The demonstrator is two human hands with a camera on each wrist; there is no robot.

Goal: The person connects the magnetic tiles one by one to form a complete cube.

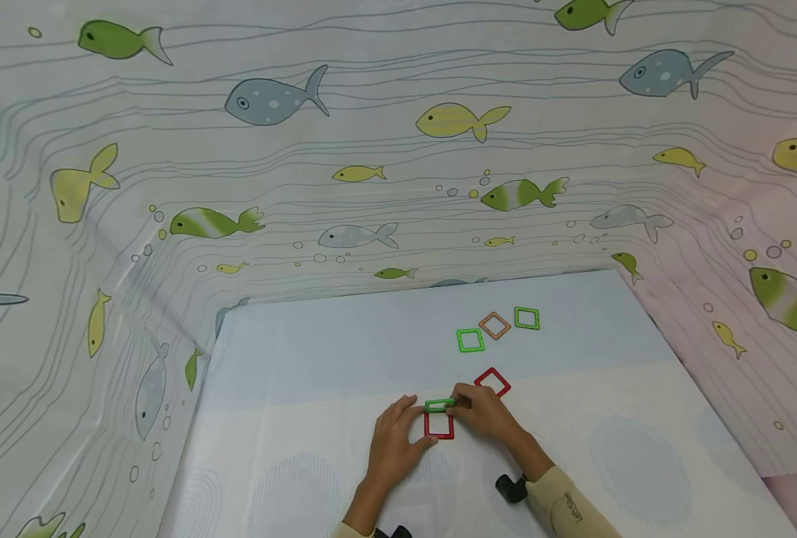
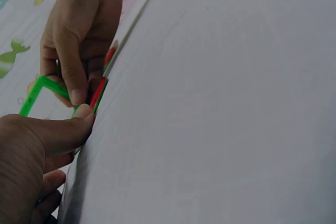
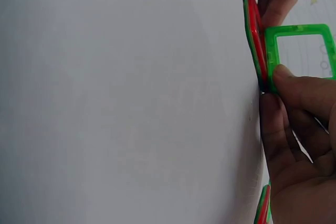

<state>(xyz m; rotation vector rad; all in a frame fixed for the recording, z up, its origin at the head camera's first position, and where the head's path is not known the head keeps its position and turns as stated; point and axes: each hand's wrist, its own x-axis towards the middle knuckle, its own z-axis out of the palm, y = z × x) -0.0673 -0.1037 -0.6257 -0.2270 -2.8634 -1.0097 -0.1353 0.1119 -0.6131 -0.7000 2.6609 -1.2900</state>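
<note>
A red square magnetic tile [image 1: 439, 438] lies flat on the table, and a green edge shows beneath it in the right wrist view. My left hand [image 1: 394, 441] holds this tile from the left, thumb on its near edge and fingers by its far corner. A green square tile [image 3: 302, 29] stands upright along the red tile's far edge. My right hand [image 1: 484, 411] pinches the green tile at its right side, thumb on the frame [image 3: 271, 56]. Just beyond the right hand lies another red tile [image 1: 501, 379], partly covered by its fingers.
Farther back on the table [image 1: 317, 344] lie a green square tile [image 1: 470, 350], an orange tile [image 1: 495, 326] and another green tile [image 1: 527, 308]. A fish-patterned sheet [image 1: 371, 202] rises behind and at both sides. Black devices [image 1: 509, 489] sit at both wrists.
</note>
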